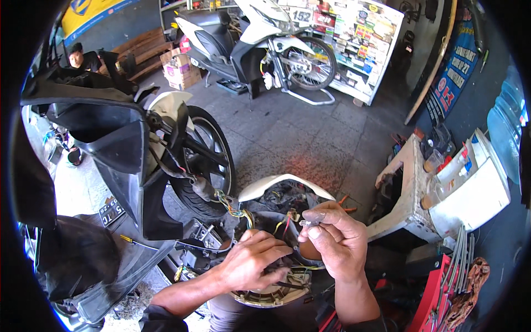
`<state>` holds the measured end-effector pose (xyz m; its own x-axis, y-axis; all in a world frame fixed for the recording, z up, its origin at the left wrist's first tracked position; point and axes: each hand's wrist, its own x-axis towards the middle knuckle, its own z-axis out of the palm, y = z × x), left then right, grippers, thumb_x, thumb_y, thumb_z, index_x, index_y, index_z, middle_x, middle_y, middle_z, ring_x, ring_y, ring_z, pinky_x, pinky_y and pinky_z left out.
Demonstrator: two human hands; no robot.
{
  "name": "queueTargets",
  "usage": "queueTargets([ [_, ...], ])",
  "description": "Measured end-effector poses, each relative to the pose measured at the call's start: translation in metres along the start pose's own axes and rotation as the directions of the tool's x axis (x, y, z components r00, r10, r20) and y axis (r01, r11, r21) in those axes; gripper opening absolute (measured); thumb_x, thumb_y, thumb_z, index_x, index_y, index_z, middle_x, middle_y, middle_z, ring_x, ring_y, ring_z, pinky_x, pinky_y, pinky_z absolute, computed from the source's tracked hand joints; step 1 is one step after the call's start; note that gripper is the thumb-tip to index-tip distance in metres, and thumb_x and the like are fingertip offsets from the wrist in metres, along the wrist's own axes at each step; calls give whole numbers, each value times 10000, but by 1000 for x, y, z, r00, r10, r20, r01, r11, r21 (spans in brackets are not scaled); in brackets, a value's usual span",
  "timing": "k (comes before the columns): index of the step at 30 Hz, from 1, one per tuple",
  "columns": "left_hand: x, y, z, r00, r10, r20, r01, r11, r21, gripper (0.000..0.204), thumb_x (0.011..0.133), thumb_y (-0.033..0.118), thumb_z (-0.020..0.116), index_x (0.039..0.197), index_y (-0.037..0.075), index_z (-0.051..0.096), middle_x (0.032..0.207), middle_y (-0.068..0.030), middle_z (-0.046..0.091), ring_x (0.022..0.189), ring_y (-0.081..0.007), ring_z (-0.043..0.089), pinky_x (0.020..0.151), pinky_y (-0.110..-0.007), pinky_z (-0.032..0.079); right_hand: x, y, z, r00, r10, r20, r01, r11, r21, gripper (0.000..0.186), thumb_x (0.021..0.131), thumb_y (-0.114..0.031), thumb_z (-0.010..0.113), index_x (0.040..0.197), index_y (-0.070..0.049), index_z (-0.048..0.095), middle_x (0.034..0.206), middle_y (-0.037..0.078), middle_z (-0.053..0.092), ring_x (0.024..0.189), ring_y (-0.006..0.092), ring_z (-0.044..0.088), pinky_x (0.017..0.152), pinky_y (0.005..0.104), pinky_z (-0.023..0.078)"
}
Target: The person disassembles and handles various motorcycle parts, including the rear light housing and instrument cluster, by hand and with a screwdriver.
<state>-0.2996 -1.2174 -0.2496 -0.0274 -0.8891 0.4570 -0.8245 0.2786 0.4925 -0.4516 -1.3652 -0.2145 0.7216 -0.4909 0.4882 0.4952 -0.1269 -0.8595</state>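
Note:
Between the thumb and fingers of my right hand [337,240] is a small grey part with a shiny metal end [311,222]; its kind is too small to tell. My left hand [255,261] lies with bent fingers over the scooter headlight assembly [260,299], gripping it near my lap. Part of that assembly is hidden under the hand. A bundle of coloured wires [235,209] runs from the scooter to it. Near my right fingertips, a small connector [293,214] with red and yellow wires stands out of the housing. A white cover [285,182] curves along the far side.
A partly stripped dark scooter [116,138] stands at the left, its front wheel [213,160] close by. A yellow screwdriver [133,242] lies beside it. To the right are a cluttered worn stand [401,188] and a red tool rack [434,299]. Farther off stands a white motorcycle [249,47].

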Motion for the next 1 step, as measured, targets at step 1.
queueTargets([
  [1, -7, -3, 0, 997, -66, -49, 54, 975, -214, 420, 818, 282, 796, 1159, 59, 693, 1101, -120, 703, 1047, -278, 625, 978, -398, 438, 2, 1, -2, 999, -29, 35, 32, 996, -85, 294, 961, 50, 605, 1253, 38, 635, 1231, 184, 624, 1017, 168, 679, 877, 259, 557],
])
